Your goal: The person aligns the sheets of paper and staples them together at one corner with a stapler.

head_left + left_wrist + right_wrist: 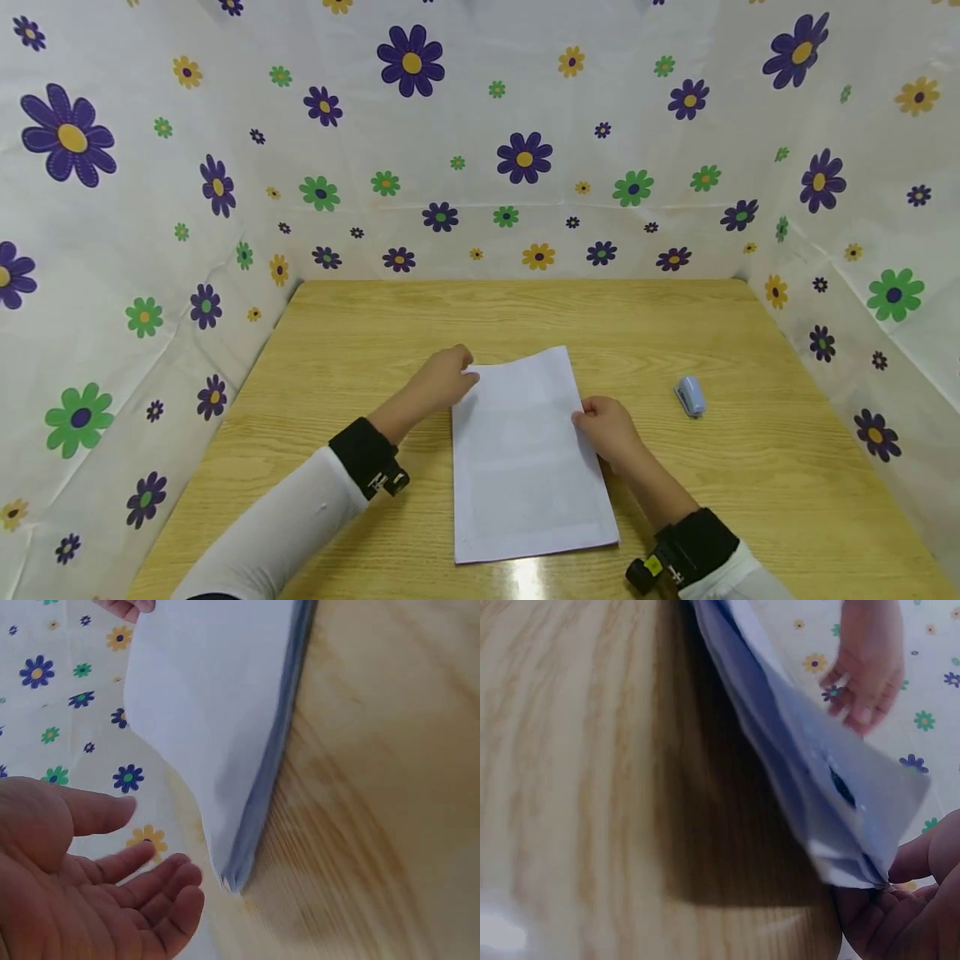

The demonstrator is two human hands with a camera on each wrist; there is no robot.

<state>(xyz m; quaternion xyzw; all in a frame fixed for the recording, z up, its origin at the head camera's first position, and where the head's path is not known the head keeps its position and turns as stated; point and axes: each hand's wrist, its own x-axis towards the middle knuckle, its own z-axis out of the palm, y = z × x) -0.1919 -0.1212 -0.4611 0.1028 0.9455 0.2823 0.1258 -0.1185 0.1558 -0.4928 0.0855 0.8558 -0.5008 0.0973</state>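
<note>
A stack of white paper sheets (528, 467) is in the middle of the wooden table, its far right corner raised. My right hand (611, 429) pinches the stack's right edge between thumb and fingers; the right wrist view shows this hand (907, 900) at a corner where the layers fan slightly apart. By the far left corner is my left hand (442, 379). In the left wrist view that hand (112, 877) has its thumb and fingers spread apart, with a gap between them and the paper's corner (232, 877).
A small light-blue stapler (690, 396) lies on the table (360, 333) to the right of the paper. White cloth (465, 125) printed with purple, green and yellow flowers encloses the table at the back and both sides.
</note>
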